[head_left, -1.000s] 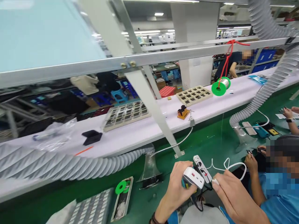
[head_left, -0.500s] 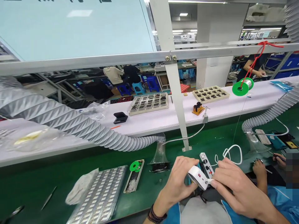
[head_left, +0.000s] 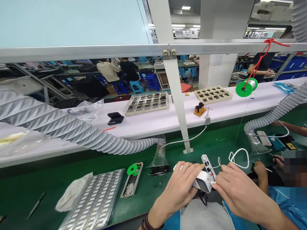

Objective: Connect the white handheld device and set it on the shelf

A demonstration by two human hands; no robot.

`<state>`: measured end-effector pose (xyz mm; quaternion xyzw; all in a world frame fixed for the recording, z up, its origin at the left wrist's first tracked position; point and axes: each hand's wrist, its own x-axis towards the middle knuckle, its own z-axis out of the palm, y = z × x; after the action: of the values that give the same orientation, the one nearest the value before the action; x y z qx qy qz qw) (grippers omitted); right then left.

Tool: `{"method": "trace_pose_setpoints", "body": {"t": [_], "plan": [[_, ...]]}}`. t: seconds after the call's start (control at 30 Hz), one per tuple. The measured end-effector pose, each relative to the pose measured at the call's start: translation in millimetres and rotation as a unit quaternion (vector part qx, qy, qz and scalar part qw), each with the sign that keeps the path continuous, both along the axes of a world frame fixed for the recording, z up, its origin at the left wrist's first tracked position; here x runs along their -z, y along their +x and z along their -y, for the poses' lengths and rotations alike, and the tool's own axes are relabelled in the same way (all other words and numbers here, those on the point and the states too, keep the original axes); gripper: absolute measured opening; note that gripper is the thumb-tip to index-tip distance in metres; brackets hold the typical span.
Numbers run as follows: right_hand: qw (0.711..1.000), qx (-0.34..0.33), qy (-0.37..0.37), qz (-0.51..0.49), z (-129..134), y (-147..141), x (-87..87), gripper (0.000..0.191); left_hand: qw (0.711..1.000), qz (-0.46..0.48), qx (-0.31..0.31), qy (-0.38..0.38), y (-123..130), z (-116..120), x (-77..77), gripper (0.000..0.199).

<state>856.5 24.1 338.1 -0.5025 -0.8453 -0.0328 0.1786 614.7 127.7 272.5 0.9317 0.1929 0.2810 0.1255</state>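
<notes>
My left hand wraps round a small white box-shaped device with rounded edges and a dark face turned toward the lower right. At the device's right end, my right hand pinches a small white piece between thumb and forefinger. That piece touches the device or sits right by it; the fingers hide most of it. Just behind both hands lies a white power strip with a plug in it. A white cable loops over the green bench beyond my right hand.
A clear fume hood on a grey hose stands left of my hands. Further left lie a narrow parts tray, a large tray of small white parts and tweezers. A solder spool hangs above. A co-worker's hand is at right.
My left hand has rolled the device, so its dark face shows instead of the end with the small red mark. The view has shifted slightly; the right hand keeps its pinch.
</notes>
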Motion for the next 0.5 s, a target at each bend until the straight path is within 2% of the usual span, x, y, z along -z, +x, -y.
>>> {"method": "trace_pose_setpoints", "body": {"t": [0.07,0.17,0.23,0.3,0.37,0.4,0.43,0.5], "plan": [[0.999,0.000,0.020,0.029,0.9,-3.6,8.5,0.034,1.000,-0.017,-0.011,0.011,-1.3,3.1,2.6,0.072],[1.000,-0.007,-0.021,-0.012,0.8,-9.0,31.7,0.035,0.999,-0.020,-0.035,0.031,-7.9,10.2,10.1,0.082],[0.997,-0.013,-0.050,-0.060,-3.2,-12.1,51.0,0.037,0.997,-0.033,-0.055,0.040,-15.3,15.3,20.3,0.094],[0.993,-0.026,-0.057,-0.098,-12.5,-13.8,70.8,0.040,0.996,-0.050,-0.072,0.017,-21.1,17.1,34.8,0.102],[0.990,-0.013,-0.053,-0.133,-26.9,-11.5,90.8,0.037,0.992,-0.073,-0.091,-0.051,-19.5,10.4,51.2,0.100],[0.987,0.016,-0.046,-0.154,-35.5,-8.1,101.7,0.032,0.984,-0.093,-0.107,-0.108,-14.3,2.3,59.1,0.097],[0.981,0.067,-0.035,-0.177,-44.5,-2.7,113.7,0.030,0.970,-0.118,-0.123,-0.171,-5.7,-9.3,66.4,0.092],[0.952,0.207,-0.009,-0.225,-63.2,14.4,143.0,0.046,0.926,-0.172,-0.154,-0.299,20.4,-42.7,79.9,0.086]]}}
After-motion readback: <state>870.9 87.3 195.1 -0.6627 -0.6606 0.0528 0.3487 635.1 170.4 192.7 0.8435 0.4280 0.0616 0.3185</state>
